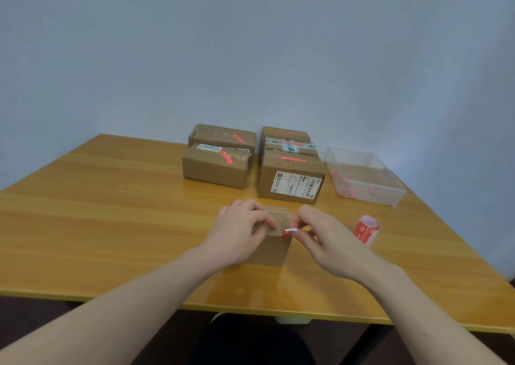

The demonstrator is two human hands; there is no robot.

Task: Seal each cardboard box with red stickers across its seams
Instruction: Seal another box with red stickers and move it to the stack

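Together, hands pinch red sticker over cardboard box.

Illumination is even and moderately bright, with a cool cast on the wall. Soft glare shows on the glossy table near its front edge. Shadows are faint and diffuse. Wide-angle distortion bows the table edges. Fine label print is soft and unreadable.
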